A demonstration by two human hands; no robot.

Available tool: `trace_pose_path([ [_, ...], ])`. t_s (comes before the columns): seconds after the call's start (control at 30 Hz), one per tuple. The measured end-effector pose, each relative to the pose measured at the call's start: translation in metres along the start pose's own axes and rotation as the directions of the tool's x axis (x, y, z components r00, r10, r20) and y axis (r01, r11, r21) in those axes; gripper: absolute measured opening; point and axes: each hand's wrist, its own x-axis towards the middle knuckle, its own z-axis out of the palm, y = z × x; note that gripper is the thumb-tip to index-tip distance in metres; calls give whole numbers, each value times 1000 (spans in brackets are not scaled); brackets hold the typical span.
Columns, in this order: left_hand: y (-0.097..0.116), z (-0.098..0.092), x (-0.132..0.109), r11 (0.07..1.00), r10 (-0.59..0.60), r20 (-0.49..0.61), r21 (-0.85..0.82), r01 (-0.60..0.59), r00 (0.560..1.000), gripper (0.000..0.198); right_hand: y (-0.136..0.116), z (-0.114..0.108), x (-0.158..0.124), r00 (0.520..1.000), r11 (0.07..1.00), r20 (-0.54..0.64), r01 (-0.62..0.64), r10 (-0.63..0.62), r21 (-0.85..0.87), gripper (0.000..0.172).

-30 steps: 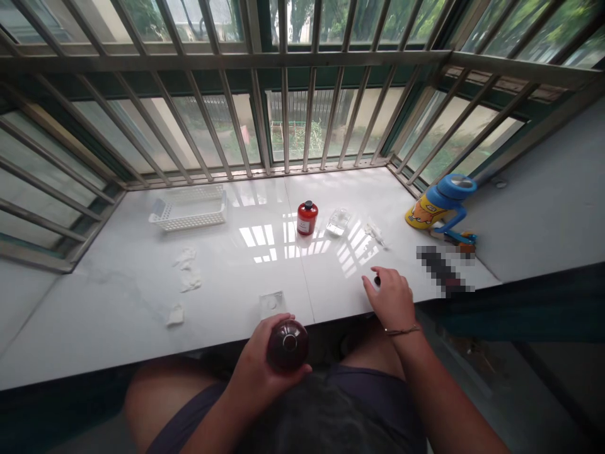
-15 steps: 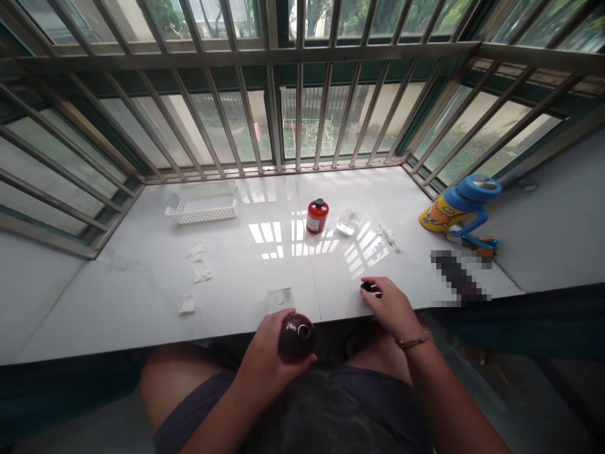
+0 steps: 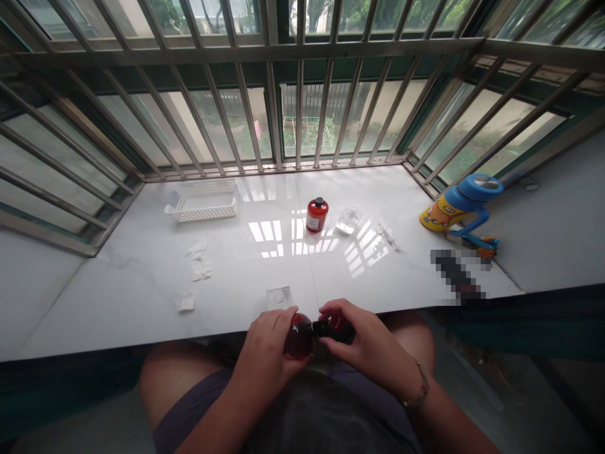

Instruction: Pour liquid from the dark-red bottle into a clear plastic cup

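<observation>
My left hand (image 3: 265,350) is wrapped round a dark red bottle (image 3: 297,337), held over my lap just below the edge of the white sill (image 3: 246,265). My right hand (image 3: 363,343) pinches a small black cap (image 3: 326,328) right at the bottle's mouth. A second red bottle with a black cap (image 3: 316,215) stands upright in the middle of the sill. A small clear square packet (image 3: 278,296) lies on the sill just beyond my hands.
A white slotted basket (image 3: 202,202) sits at the back left, with white crumpled pieces (image 3: 200,260) in front of it. Clear wrappers (image 3: 348,221) lie right of the standing bottle. A yellow and blue cup (image 3: 456,205) stands at the right. Metal window bars (image 3: 297,94) close off the far side.
My right hand picked the black cap up off the sill and carried it left to the mouth of the bottle in my left hand. The bottle stayed at the sill's edge.
</observation>
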Motion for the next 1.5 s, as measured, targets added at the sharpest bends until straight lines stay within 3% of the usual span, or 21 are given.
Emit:
trace_pose_path([
  [0.4,0,8,-8,1000,13,59,13,-13,998,79,-3,7,-3,995,995,98,-1,11,-103,35],
  [0.6,1,7,-6,999,30,51,32,-31,998,80,-5,-1,-7,985,990,142,-86,102,-111,70],
  [0.73,2,6,-4,997,48,43,52,-50,998,79,-8,-5,-11,983,996,182,-17,33,-89,61],
  [0.83,3,5,-3,996,52,44,65,-55,998,77,-9,-3,-12,973,986,220,-27,63,-166,62],
  [1.03,4,5,-4,996,52,54,66,-56,997,77,-5,3,-10,983,981,177,82,-51,-176,66],
  [1.2,1,6,-7,997,61,45,51,-64,997,78,-6,3,-8,981,968,195,39,10,-247,57],
  [1.33,0,7,-8,997,62,43,44,-64,997,78,-7,2,-8,970,972,216,149,-109,-180,54],
  [1.5,0,9,-9,996,77,53,48,-79,996,80,-6,3,-8,983,968,183,64,-19,-243,60],
])
